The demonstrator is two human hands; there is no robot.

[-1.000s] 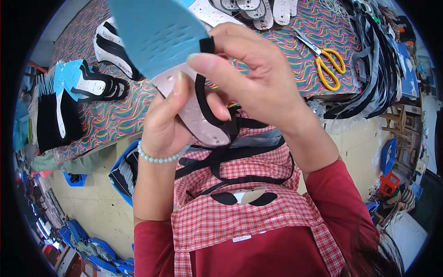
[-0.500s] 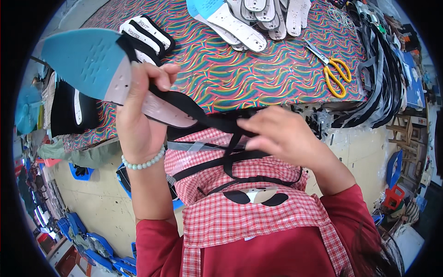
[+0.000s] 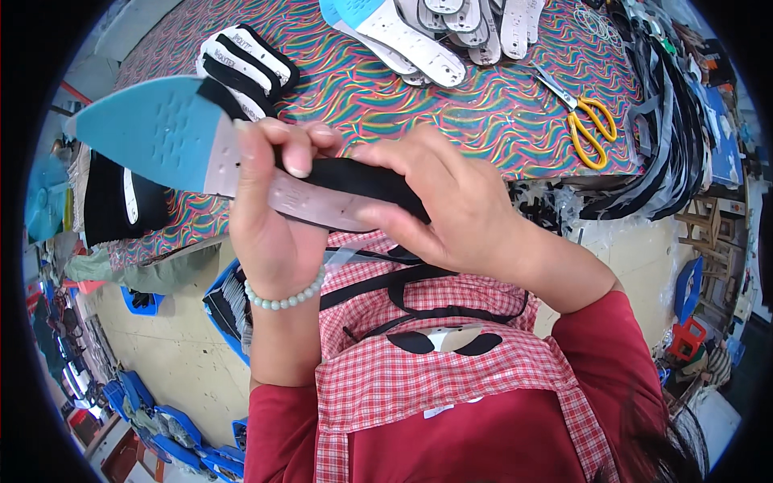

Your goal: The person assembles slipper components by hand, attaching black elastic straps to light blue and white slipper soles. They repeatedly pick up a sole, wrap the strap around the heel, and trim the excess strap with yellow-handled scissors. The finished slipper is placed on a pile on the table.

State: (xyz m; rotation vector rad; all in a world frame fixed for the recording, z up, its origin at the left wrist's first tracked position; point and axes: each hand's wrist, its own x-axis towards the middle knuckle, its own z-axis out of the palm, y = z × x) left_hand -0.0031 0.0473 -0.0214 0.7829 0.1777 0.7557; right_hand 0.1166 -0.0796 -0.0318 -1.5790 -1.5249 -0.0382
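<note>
In front of me a long insole [image 3: 153,133], light blue at its pointed wide end and pale pinkish-white along the narrow part, is held slantwise above my lap. My left hand [image 3: 274,213], wearing a beaded bracelet, grips its middle with the thumb on the pale face and the fingers curled over the far edge. A black fabric piece [image 3: 362,179] runs along that far edge. My right hand [image 3: 459,205] pinches the narrow end, thumb on the pale face, fingers over the black fabric. The right hand covers the tip.
Yellow-handled scissors [image 3: 592,133] lie on the patterned tabletop [image 3: 346,88]. More blue and white insoles [image 3: 427,52] are piled at the back, with black-and-white pieces [image 3: 245,60] stacked at left. Black strips [image 3: 680,161] hang over the right edge. Blue bins [image 3: 229,310] stand below.
My right hand has moved left from the loose black fabric end onto the narrow end of the insole. The left hand has shifted slightly right and lower with the insole.
</note>
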